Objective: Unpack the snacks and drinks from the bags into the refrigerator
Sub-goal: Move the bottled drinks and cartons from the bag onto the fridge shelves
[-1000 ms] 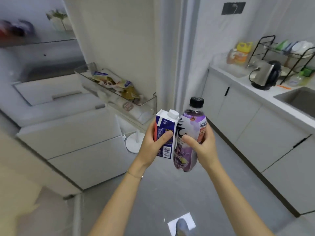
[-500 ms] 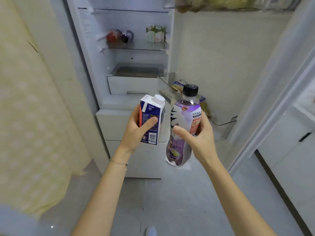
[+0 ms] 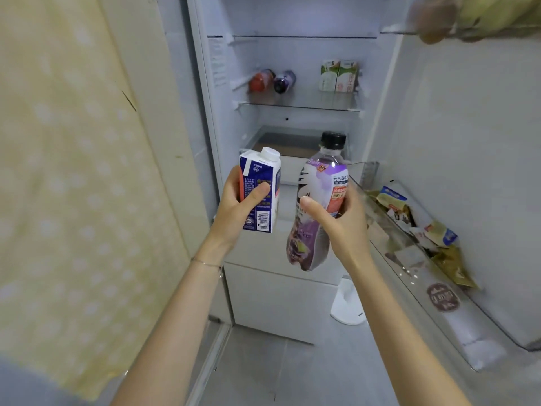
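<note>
Before the open refrigerator [image 3: 292,118], the left hand [image 3: 237,209] gripped a boxy blue carton [image 3: 262,189]; at its 3 o'clock, the right hand [image 3: 342,221] clasped a curvy, glossy purple plastic bottle [image 3: 316,200].

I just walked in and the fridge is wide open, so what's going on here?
A person stands at the open refrigerator with a drink in each hand. The left hand holds a blue carton, the right hand a purple bottle with a black cap; neither is inside yet. On the glass shelf two bottles lie on their sides near two green-and-white cartons. Snack packets sit in the door bin.
</note>
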Available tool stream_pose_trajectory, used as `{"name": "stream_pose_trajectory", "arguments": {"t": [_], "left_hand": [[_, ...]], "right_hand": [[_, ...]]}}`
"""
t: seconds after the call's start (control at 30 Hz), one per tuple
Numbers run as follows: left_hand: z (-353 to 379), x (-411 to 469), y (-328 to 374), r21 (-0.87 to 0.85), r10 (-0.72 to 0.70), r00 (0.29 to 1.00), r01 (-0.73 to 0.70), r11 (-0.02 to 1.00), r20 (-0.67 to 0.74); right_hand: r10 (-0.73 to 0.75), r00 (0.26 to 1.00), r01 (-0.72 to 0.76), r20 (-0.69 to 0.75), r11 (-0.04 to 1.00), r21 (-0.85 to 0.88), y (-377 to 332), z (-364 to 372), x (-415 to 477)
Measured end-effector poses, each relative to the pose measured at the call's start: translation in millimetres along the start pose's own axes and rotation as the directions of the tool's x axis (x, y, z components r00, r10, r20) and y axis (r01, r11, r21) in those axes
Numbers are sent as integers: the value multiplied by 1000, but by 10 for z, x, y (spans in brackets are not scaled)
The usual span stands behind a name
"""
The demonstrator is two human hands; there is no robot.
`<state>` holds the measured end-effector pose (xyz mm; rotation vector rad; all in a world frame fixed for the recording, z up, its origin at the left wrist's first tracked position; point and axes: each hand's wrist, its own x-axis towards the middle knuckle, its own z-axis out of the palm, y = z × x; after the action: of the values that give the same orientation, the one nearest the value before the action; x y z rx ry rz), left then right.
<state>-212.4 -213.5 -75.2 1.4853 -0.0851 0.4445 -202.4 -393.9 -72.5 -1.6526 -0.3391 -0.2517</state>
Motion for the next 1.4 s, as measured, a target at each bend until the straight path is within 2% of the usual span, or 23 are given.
{"name": "stream_pose_trajectory", "arguments": {"t": [0.2, 0.47, 0.63, 0.83, 0.97, 1.17, 1.4], "left_hand": [[-157, 615, -128, 20, 27, 996, -25, 999, -83], [-470, 1305, -291, 2, 39, 993, -39, 999, -114], [-655, 1987, -416, 16, 89, 993, -88, 996, -75], [-778, 2898, -523, -21, 123, 992, -123, 992, 7], [-759, 3424, -559, -73, 132, 989, -127, 989, 70], [-571, 4045, -637, -197, 102, 994, -94, 976, 30], [-368, 4401, -795, -220, 90, 996, -85, 972, 14]], "right_hand": [[4, 1000, -4, -29, 1000, -4, 141, 312, 670], [23, 997, -21, -67, 999, 28, 338, 789, 1337], [-14, 996, 15, -92, 1000, 18, 426, 1097, 1887], [-76, 978, 86, -196, 995, 43, 482, 1402, 2621], [-120, 955, 146, -271, 986, 75, 446, 1463, 3051], [-179, 935, 197, -306, 980, 29, 326, 1390, 3645], [-286, 910, 287, -301, 957, -41, 561, 1254, 4058]]}}
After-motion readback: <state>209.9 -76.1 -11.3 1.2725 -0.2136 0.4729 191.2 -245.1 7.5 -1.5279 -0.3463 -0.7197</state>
